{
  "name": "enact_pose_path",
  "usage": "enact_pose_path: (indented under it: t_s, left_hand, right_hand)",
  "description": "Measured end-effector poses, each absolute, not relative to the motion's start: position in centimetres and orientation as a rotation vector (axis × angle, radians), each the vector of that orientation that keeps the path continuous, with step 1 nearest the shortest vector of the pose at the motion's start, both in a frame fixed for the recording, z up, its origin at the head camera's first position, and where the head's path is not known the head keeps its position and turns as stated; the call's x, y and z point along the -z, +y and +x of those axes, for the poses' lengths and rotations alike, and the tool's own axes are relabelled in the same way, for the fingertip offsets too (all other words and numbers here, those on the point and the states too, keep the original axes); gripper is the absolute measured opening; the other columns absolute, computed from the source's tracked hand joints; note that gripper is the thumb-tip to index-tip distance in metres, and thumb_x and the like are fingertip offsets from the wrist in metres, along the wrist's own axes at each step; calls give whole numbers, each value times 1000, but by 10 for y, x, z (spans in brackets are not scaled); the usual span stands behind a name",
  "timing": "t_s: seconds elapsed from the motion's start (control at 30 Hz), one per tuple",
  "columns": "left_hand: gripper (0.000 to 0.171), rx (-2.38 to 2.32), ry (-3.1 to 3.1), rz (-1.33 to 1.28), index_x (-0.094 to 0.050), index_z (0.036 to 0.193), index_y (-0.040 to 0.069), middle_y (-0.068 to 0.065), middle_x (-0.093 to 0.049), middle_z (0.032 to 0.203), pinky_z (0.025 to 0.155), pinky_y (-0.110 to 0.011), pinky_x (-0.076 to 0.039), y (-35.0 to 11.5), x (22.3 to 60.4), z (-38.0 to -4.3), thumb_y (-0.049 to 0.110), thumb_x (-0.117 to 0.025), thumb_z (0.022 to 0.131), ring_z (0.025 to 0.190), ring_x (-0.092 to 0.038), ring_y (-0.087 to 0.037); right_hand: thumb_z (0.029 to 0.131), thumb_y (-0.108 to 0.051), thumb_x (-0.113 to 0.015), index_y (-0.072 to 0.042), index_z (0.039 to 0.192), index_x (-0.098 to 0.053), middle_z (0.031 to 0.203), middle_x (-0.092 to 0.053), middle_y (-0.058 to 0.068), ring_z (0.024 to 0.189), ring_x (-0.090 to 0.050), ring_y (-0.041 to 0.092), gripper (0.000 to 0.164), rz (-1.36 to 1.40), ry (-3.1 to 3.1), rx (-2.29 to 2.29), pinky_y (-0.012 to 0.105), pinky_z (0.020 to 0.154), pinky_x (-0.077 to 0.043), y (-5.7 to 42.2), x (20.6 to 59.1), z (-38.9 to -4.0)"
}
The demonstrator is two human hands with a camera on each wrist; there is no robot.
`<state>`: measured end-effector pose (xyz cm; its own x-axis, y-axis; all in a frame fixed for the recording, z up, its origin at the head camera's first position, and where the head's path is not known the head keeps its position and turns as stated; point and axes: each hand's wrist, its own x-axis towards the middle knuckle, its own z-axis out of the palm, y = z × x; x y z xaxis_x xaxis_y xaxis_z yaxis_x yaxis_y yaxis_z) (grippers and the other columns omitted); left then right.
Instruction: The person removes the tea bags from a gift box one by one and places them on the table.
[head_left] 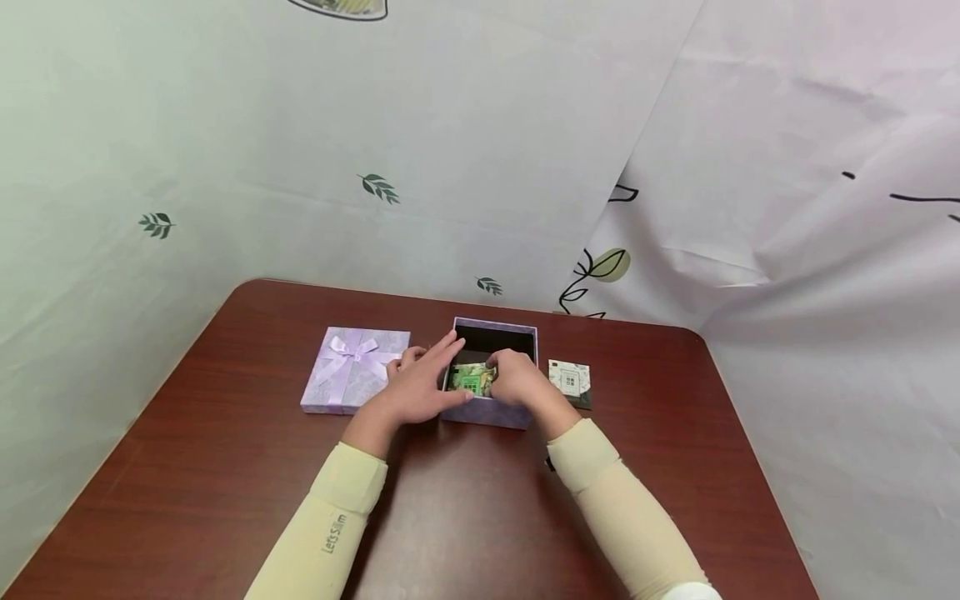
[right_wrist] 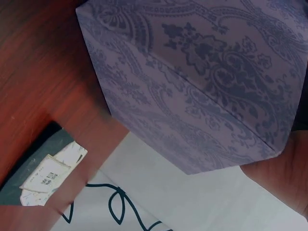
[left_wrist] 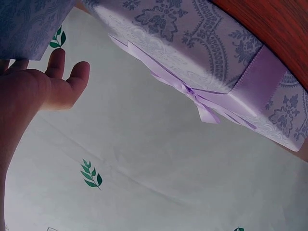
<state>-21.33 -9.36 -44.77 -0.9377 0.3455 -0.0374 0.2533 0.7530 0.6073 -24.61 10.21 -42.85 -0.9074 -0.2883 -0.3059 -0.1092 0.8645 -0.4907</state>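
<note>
My right hand reaches into an open lavender box with a dark inside, its fingers curled at the right edge of a green printed packet. The packet lies in the near part of the box and appears pinched there; the fingertips are partly hidden. At the box's left wall is my left hand, index finger along the rim and thumb over the near side. Its other fingers stick out loosely in the left wrist view. The box's patterned side fills much of the right wrist view.
Left of the box lies a lavender patterned lid with a ribbon bow. On the right, a white printed packet rests over a dark green one. The brown table meets a leaf-print sheet at its back edge.
</note>
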Motion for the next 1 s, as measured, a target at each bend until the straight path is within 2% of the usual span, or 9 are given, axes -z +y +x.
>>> enact_pose_path:
  t_s: [0.13,0.33,0.6,0.83,1.0]
  left_hand:
    - [85,-940,2798,481,-30,160,26,10,-14,165,96,-63,-15,-93,448,-214,50,-71,89,136,-24,-40]
    - [85,-945,2797,480,-30,159,26,9,-15,165,96,-63,-15,-93,447,-214,49,-71,89,136,-25,-40]
    - [85,-925,2797,482,-30,159,27,11,-14,165,96,-63,-16,-94,448,-215,53,-69,89,137,-24,-40]
    - [84,-941,2789,491,-30,159,26,10,-13,166,96,-63,-15,-94,449,-215,53,-68,89,137,-24,-40]
    - [84,-939,2792,487,-31,159,25,10,-13,165,96,-63,-15,-93,450,-216,53,-68,89,137,-24,-41]
  right_hand:
    - [84,0,-68,-1,129,-64,111,-67,12,83,-57,23,45,-293,2671,712,36,69,-46,102,430,-245]
    - [84,3,-66,0,127,-65,108,-68,12,86,-61,22,43,-325,2665,784,36,67,-49,100,429,-243]
    - [82,-5,-78,0,121,-68,101,-69,9,90,-63,23,40,-339,2715,864,39,76,-53,96,436,-248]
    - [84,-4,-74,-2,123,-68,111,-68,11,95,-62,26,40,-323,2691,863,39,75,-52,89,444,-254]
    - [80,-1,-73,-2,121,-69,115,-67,11,92,-60,26,41,-335,2689,861,36,71,-49,87,447,-258]
